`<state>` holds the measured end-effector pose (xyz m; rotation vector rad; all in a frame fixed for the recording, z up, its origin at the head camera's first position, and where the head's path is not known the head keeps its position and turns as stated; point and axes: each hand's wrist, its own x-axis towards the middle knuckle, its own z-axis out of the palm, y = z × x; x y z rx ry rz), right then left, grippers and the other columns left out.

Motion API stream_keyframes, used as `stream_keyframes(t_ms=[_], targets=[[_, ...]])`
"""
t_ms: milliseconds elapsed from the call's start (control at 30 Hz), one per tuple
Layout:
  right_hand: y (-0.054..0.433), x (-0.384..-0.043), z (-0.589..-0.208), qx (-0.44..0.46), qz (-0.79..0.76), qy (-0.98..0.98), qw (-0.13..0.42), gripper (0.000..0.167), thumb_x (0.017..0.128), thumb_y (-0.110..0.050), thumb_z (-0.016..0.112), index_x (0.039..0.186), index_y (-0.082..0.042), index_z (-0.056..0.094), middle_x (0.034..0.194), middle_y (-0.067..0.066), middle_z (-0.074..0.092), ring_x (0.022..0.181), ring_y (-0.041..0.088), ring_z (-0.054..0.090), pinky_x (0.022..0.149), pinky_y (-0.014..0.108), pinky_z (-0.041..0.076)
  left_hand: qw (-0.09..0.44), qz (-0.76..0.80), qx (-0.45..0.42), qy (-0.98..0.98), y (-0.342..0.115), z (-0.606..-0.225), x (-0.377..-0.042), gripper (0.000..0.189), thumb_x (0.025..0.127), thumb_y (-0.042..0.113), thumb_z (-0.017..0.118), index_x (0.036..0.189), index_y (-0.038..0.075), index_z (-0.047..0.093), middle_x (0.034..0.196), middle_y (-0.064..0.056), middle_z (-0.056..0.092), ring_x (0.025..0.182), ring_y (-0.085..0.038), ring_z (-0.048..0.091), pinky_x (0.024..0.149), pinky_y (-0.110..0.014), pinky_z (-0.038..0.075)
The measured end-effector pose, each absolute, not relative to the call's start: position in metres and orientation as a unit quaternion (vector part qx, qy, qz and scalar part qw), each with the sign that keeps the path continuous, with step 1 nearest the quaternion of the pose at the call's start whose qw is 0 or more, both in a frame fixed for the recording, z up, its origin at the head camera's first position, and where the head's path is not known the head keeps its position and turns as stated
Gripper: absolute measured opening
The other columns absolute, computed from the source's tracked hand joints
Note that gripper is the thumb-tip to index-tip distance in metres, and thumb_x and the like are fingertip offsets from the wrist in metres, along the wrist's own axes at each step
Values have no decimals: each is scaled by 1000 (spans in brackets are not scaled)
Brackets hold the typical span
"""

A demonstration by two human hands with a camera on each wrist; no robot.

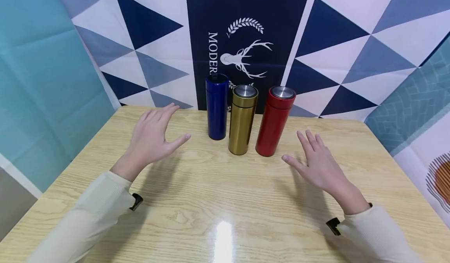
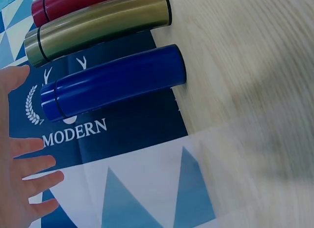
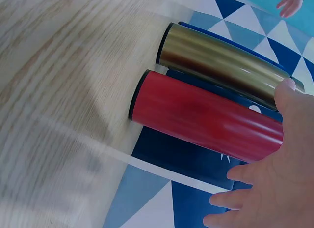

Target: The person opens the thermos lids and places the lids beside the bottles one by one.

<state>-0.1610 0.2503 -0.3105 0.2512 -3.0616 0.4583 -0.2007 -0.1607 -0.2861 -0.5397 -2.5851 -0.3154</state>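
Note:
Three thermos flasks stand upright side by side toward the back of the table: a blue thermos (image 1: pixel 216 108), a gold thermos (image 1: pixel 241 124) and a red thermos (image 1: pixel 274 126). The gold and red ones have silvery lid tops; the blue one's top is dark. To the left of the blue thermos, the left hand (image 1: pixel 151 134) hovers above the table, fingers and thumb spread, touching nothing. The right hand (image 1: pixel 320 165) is held in the air to the right of the red thermos, its fingers apart. In the right wrist view the right hand (image 3: pixel 284 174) overlaps the red thermos (image 3: pixel 206 117).
The wooden table (image 1: pixel 190 200) carries the flasks and a bright light reflection near its front. Behind it hangs a patterned cloth (image 1: pixel 158 16) with triangles and a deer-head print. A teal curtain (image 1: pixel 42 79) borders the left side.

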Motion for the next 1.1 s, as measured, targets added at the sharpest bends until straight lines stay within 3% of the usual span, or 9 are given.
stream_keyframes(t_ms=[200,400,700,1100], targets=[[250,-160,-308,85,161,-983,-9,92,92,-65,43,155,-6,9,159,28,6,144,54,2,108,74,17,291,-161,-210,-919,-153,-280,-215,65,84,51,63,133,9,53,131,-11,61,116,-31,59,98,-49,44],[249,-160,-304,86,171,-981,-32,91,92,-65,42,155,-8,9,159,28,8,145,52,5,106,75,19,310,-202,-207,-906,-142,-271,-231,57,85,47,65,128,9,57,124,-10,66,108,-29,62,88,-46,46],[248,-158,-297,96,171,-980,-45,86,94,-64,38,155,-8,13,156,31,18,141,53,19,106,72,26,182,-341,-139,-912,-119,-253,-255,65,88,54,59,138,14,46,143,-4,51,125,-23,52,100,-47,46],[240,-148,-289,107,162,-979,-62,86,92,-66,39,153,-8,20,153,29,28,139,51,26,106,70,29,96,-385,-107,-911,-91,-245,-286,85,86,55,62,152,17,24,157,-5,31,143,-26,36,115,-46,35]])
